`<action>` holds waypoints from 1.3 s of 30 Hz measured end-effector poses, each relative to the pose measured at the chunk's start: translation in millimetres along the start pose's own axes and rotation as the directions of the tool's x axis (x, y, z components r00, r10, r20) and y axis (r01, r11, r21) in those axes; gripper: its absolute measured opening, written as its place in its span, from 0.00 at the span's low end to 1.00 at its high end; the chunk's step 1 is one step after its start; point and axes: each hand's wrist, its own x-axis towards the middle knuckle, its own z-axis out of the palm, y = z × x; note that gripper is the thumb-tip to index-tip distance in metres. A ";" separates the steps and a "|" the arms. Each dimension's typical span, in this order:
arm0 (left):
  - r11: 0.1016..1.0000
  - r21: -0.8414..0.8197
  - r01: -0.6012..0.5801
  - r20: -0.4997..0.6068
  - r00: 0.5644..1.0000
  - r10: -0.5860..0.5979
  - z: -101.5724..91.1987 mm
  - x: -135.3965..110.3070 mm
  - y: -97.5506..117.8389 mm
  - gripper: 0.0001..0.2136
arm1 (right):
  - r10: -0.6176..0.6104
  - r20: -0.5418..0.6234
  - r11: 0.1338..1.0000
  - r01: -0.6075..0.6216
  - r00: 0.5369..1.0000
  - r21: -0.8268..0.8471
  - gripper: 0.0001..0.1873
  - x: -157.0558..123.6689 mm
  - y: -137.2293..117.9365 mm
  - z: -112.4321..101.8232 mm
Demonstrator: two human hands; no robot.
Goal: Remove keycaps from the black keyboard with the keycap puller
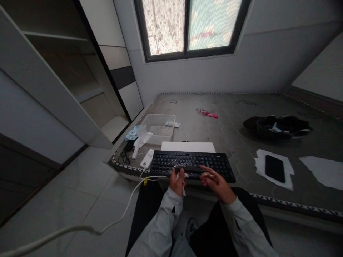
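My left hand (177,182) is closed on a slim dark object (191,170), seen nearly edge-on, so its kind is unclear. A crumpled bit of white tissue or paper (184,189) shows at the same hand. My right hand (217,184) is at the object's right end, fingers apart and partly bent; whether they touch it I cannot tell. Just beyond both hands lies a black keyboard (193,159) at the table's front edge, partly covered by them. Behind the keyboard is a flat white box or board (187,146).
Left of the keyboard are a white power strip (147,159) with a cord, a clear plastic bin (160,130) and small packets. Farther right lie a black phone (274,168) on white paper and a black cap (278,126). A red packet (208,114) lies toward the back.
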 end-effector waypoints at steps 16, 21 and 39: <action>0.943 0.212 -0.258 0.105 0.965 0.240 9.4 -12.8 -5.5 0.20 | -0.137 -0.459 0.959 0.234 0.878 0.162 0.41 15.7 12.2 34.9; 0.942 0.232 -0.242 0.100 0.969 0.224 9.7 -13.5 -6.2 0.19 | -0.188 -0.476 0.965 0.251 0.859 0.072 0.31 16.4 18.5 31.3; 0.969 0.209 -0.131 0.195 0.977 0.090 18.9 -15.8 -20.8 0.19 | -0.092 -0.229 0.985 0.122 0.969 0.120 0.29 12.6 24.9 32.7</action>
